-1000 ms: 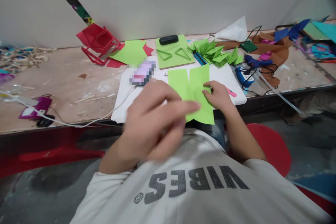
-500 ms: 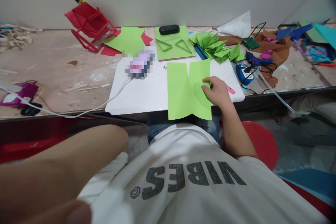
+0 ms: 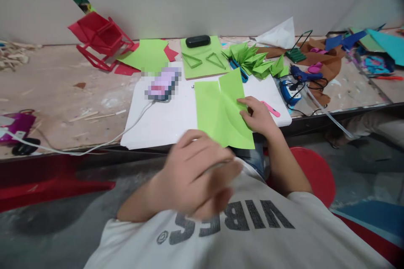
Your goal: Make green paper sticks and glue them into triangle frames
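Note:
A light green paper sheet (image 3: pixel 208 109) with a slit at its top edge lies on the white board (image 3: pixel 148 128). Its lower part reaches past the board's front edge. At its right side my right hand (image 3: pixel 260 117) grips it, thumb and forefinger on top. My left hand (image 3: pixel 198 172) is in the air in front of my shirt, below and left of the sheet. Its fingers look curled but are smeared by motion, and I cannot see whether anything is in them. A pink cutter-like tool (image 3: pixel 270 108) lies right beside my right hand.
A phone (image 3: pixel 164 84) on a white cable lies on the board's left. Behind are a green pad (image 3: pixel 205 67), a black case (image 3: pixel 198 41), blue-handled scissors (image 3: pixel 240 71) and folded green paper leaves (image 3: pixel 249 56). A red model chair (image 3: pixel 101 35) stands left; a glue gun (image 3: pixel 304 74) lies right.
My left hand has come down from close to the camera at lower left to the middle. The green sheet has tilted and bent slightly under my right hand. The view has shifted slightly.

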### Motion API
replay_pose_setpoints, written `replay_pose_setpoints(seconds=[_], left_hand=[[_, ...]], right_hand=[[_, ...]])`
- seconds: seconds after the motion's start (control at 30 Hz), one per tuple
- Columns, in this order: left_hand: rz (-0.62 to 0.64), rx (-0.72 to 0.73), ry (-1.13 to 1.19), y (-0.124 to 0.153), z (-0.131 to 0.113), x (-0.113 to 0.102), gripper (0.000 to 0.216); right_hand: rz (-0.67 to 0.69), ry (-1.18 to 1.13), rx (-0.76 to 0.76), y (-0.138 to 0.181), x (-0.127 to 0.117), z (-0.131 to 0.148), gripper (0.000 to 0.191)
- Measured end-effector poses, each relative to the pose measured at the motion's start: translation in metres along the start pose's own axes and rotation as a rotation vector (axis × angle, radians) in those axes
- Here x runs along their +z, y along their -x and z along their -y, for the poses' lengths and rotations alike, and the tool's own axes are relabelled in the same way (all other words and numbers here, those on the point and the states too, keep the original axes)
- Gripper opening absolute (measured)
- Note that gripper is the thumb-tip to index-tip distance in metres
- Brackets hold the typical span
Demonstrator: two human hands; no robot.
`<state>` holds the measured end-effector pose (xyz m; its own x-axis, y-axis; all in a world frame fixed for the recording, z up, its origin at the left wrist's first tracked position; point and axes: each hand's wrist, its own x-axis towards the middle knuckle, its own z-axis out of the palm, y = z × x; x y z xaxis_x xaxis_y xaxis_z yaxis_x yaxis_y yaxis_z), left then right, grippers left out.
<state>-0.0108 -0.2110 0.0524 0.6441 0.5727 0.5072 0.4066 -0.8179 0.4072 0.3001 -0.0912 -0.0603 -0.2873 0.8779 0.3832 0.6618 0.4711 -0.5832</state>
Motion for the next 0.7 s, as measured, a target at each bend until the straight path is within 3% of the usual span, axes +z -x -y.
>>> replay_pose_setpoints(seconds=[0.1,0.17,0.27,0.4,0.57,0.63,0.7], left_hand=[[0.018,0.05,-0.061,-0.006,0.023,0.056,0.037],[0.036,-0.034,-0.134,-0.003,0.039,0.089,0.033],[-0.055,-0.07,-0.191,0.007,0.052,0.118,0.035],[-0.291,0.002,-0.233,0.021,0.053,0.131,0.045],[-0.321,0.025,-0.278,0.032,0.054,0.145,0.041],[-0.355,0.015,-0.296,0.03,0.059,0.144,0.041],[-0.407,0.001,-0.311,0.024,0.065,0.137,0.043]], right_hand=[[0.001,-0.032,-0.109,0.0,0.001,0.0,0.048],[0.009,-0.017,-0.16,0.001,0.0,0.002,0.05],[-0.001,0.087,-0.216,0.003,-0.004,0.011,0.054],[-0.058,0.226,-0.379,0.008,-0.013,0.022,0.053],[-0.136,0.215,-0.651,0.011,-0.022,0.025,0.048],[-0.136,0.265,-0.589,0.006,-0.021,0.026,0.045],[-0.168,0.301,-0.407,-0.005,-0.016,0.029,0.047]])
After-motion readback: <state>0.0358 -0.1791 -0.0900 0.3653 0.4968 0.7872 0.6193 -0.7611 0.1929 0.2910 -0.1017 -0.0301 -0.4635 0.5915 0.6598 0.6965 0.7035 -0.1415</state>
